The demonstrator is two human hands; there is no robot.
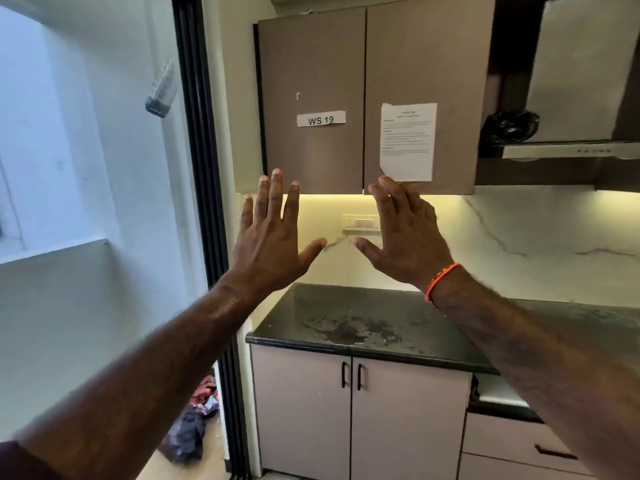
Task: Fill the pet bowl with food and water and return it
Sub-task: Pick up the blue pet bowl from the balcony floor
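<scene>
Both my hands are raised in front of me, backs toward the camera, fingers spread and holding nothing. My left hand (272,237) is in front of the lower edge of the wall cabinet's left door. My right hand (405,233), with an orange thread band on its wrist, is below the right door. No pet bowl, food or water shows in the head view.
A brown wall cabinet (367,64) hangs ahead, labelled "WS 19", with a printed sheet (408,142) on its right door. Below is a black stone counter (346,323) over grey base cabinets (353,417). A glass door frame (204,168) stands at left, dark bags (190,431) on the floor.
</scene>
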